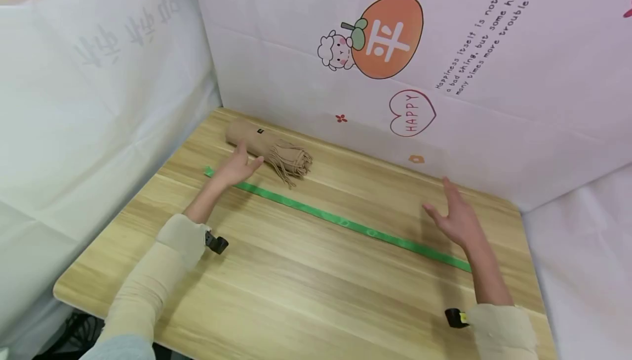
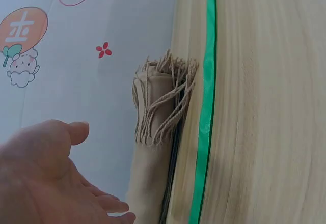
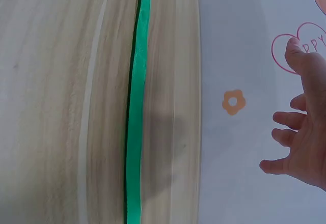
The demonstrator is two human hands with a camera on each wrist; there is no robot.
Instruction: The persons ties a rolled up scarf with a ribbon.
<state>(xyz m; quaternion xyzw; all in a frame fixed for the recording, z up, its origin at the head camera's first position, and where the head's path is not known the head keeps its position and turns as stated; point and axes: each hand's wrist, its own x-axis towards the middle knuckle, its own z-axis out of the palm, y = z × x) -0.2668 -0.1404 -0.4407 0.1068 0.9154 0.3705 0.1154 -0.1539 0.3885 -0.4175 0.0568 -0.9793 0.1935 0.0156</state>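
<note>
A tan fringed scarf (image 1: 257, 139), rolled into a long bundle with a small black label, lies at the back left of the wooden table. Its braided tassels (image 2: 160, 102) spill from one end in the left wrist view. My left hand (image 1: 234, 169) hovers right by the roll, fingers extended and thumb apart, overlapping it in the head view. Over the table's right side, my right hand (image 1: 459, 220) holds nothing, with its thumb spread from the fingers. In the right wrist view the right hand (image 3: 308, 127) shows relaxed fingers.
A strip of green tape (image 1: 316, 213) runs across the wooden table (image 1: 296, 288) from left to right, passing below both hands. White printed curtains (image 1: 296, 63) stand close behind the table's back edge and along its sides. Each wrist carries a small black camera (image 1: 216, 242).
</note>
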